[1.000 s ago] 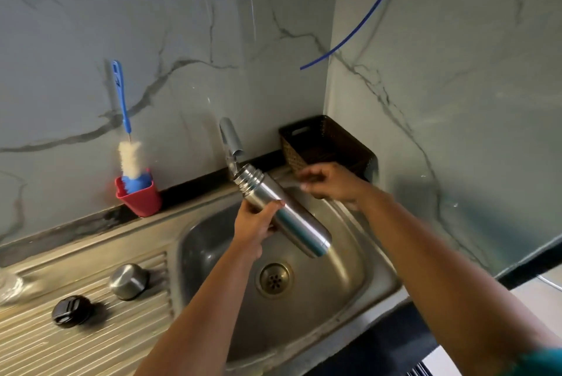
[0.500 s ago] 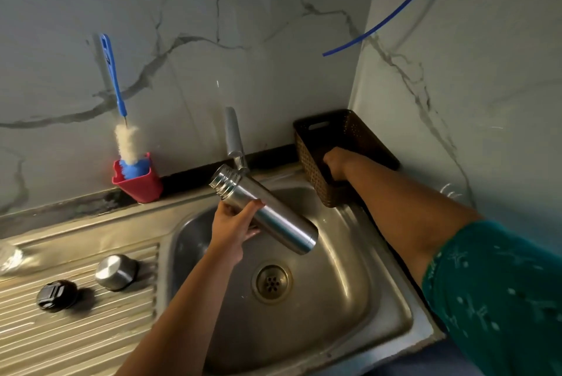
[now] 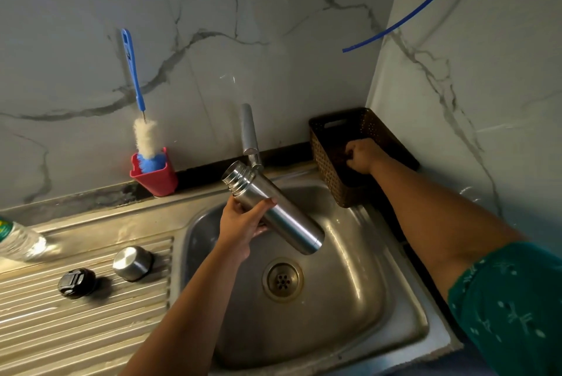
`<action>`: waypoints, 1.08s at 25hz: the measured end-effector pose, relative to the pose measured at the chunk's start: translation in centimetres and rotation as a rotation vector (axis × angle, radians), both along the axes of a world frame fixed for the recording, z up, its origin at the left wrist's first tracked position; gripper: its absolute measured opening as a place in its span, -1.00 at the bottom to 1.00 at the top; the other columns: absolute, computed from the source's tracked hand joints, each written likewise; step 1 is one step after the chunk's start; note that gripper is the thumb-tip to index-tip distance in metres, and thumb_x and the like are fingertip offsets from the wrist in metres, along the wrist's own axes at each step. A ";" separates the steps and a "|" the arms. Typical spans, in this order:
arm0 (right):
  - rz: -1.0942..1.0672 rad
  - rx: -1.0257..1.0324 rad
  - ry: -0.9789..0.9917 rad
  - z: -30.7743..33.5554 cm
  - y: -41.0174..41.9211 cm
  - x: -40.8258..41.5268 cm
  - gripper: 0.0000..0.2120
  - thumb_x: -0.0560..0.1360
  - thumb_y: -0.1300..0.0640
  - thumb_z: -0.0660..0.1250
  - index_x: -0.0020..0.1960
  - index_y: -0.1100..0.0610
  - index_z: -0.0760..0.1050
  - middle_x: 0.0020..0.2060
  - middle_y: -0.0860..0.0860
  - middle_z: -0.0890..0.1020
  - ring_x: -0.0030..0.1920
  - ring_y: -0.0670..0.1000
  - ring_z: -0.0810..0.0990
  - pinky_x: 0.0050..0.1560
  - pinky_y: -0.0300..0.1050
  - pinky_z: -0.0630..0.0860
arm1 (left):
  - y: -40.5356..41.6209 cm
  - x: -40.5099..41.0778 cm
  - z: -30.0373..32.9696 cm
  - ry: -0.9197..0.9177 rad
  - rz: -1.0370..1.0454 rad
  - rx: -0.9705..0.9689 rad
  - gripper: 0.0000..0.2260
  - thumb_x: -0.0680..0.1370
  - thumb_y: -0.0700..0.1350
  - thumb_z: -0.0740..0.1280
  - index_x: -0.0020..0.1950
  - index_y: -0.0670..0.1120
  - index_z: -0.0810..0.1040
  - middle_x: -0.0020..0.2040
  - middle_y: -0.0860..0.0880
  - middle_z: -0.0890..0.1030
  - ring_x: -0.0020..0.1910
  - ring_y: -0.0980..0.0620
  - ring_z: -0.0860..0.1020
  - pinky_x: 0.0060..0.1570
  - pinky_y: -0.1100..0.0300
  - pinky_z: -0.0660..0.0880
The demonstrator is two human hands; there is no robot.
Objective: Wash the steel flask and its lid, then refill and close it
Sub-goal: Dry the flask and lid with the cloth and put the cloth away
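One steel flask (image 3: 273, 214) is showing over the sink (image 3: 349, 299); two caps are sitting on the draining board, one steel cap (image 3: 132, 263) and one black stopper (image 3: 76, 283); one bottle brush (image 3: 143, 120) is standing in one red cup (image 3: 158, 179); one brown basket (image 3: 331, 168) is sitting at the sink's back right corner; one tap (image 3: 249, 132), one plastic bottle (image 3: 18, 240), one blue tube (image 3: 410, 16) and two hands are showing.

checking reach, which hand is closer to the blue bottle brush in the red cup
Left. The left hand grips the steel flask over the sink, right of the blue bottle brush. The right hand is inside the brown basket, farther right.
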State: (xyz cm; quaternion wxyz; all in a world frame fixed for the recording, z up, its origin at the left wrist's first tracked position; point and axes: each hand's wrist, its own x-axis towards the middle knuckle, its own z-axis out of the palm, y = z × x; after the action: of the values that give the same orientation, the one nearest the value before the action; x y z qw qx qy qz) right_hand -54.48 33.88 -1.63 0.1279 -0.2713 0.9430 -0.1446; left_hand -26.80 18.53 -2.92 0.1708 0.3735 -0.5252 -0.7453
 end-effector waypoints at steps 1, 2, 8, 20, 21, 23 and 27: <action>-0.058 -0.088 0.029 0.9 0.4 0.3 -0.75 0.49 0.10 0.38 0.12 0.19 0.55 0.06 0.12 0.60 0.03 0.11 0.56 0.06 -0.12 0.47 | 0.0 0.2 0.2 -0.002 -0.012 -0.012 -0.56 0.36 -0.19 0.56 0.15 0.00 0.47 0.09 -0.09 0.63 0.07 -0.07 0.63 -0.11 0.06 0.62; -0.133 -0.175 0.041 2.0 0.8 0.8 -0.72 0.48 0.03 0.40 0.08 0.21 0.56 -0.02 0.09 0.60 -0.01 0.09 0.55 0.02 -0.15 0.45 | 0.0 0.5 0.4 -0.006 -0.021 -0.021 -0.57 0.36 -0.17 0.56 0.14 0.01 0.48 0.09 -0.09 0.62 0.07 -0.07 0.63 -0.09 0.06 0.62; -0.447 -0.688 -0.003 8.5 1.6 6.7 -0.62 0.40 -0.04 0.43 0.09 0.19 0.59 0.01 0.03 0.65 0.04 0.06 0.61 0.06 -0.03 0.58 | 0.6 2.5 1.7 -0.025 0.009 -0.067 -0.65 0.37 -0.08 0.56 0.06 0.06 0.51 0.08 -0.05 0.61 0.06 -0.06 0.61 0.10 -0.08 0.60; -0.211 -1.211 -0.887 7.0 -6.3 25.7 -0.75 0.61 0.22 0.18 0.28 0.11 0.34 0.12 0.10 0.59 0.17 0.09 0.56 0.16 0.06 0.51 | -0.3 8.4 3.1 -0.220 -0.014 -0.582 -0.57 0.36 0.12 0.53 0.17 0.12 0.52 -0.02 0.16 0.64 -0.08 0.19 0.59 -0.01 0.13 0.55; -0.218 -1.216 -0.911 6.8 -6.4 26.1 -0.75 0.62 0.21 0.16 0.29 0.11 0.33 0.12 0.10 0.58 0.17 0.08 0.56 0.14 0.05 0.51 | -0.7 8.7 3.3 -0.233 -0.025 -0.583 -0.56 0.37 0.12 0.52 0.19 0.11 0.52 -0.02 0.16 0.63 -0.10 0.20 0.58 -0.02 0.14 0.54; -0.251 -1.208 -0.923 6.5 -6.6 26.5 -0.74 0.62 0.18 0.17 0.30 0.11 0.33 0.15 0.11 0.57 0.20 0.11 0.55 0.15 0.08 0.51 | -1.6 9.3 3.4 -0.247 -0.054 -0.598 -0.55 0.34 0.17 0.51 0.18 0.13 0.53 -0.04 0.18 0.64 -0.10 0.19 0.60 -0.02 0.11 0.56; -0.145 -0.998 -0.826 7.0 -7.6 27.7 -0.53 0.55 0.05 0.32 0.40 0.09 0.25 0.18 0.06 0.56 0.16 0.01 0.56 0.17 0.00 0.52 | -2.4 9.9 3.9 -0.298 -0.152 -0.724 -0.53 0.31 0.25 0.48 0.15 0.14 0.51 -0.03 0.15 0.65 -0.06 0.11 0.62 -0.01 0.09 0.55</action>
State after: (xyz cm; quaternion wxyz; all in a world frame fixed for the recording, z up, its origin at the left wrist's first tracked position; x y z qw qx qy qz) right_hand -26.81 26.24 5.39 0.3284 -0.1561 0.6517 -0.6656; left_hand -16.89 16.09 1.00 0.1578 0.3532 -0.7992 -0.4600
